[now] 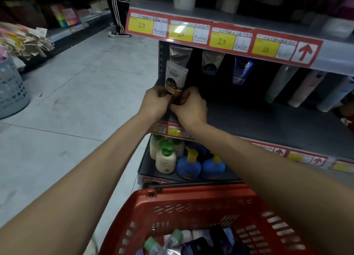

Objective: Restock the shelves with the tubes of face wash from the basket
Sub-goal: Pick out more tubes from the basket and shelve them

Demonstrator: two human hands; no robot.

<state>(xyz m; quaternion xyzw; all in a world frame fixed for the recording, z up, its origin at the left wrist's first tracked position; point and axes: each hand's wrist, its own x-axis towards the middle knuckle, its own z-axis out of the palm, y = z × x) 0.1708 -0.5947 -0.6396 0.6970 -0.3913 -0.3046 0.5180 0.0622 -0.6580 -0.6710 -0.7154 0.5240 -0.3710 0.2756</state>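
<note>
White and brown tube of face wash [175,78] upright at the left end of the grey shelf [258,118], left hand [156,101] and right hand [189,106] both curled round its base, red basket [191,203] below the shelf holding more tubes [199,241]

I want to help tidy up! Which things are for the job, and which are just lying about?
For the job: the brown-and-white tube, gripped by the left hand and right hand; the red basket; the shelf.
Just lying about: the pump bottles; the grey basket.
</note>
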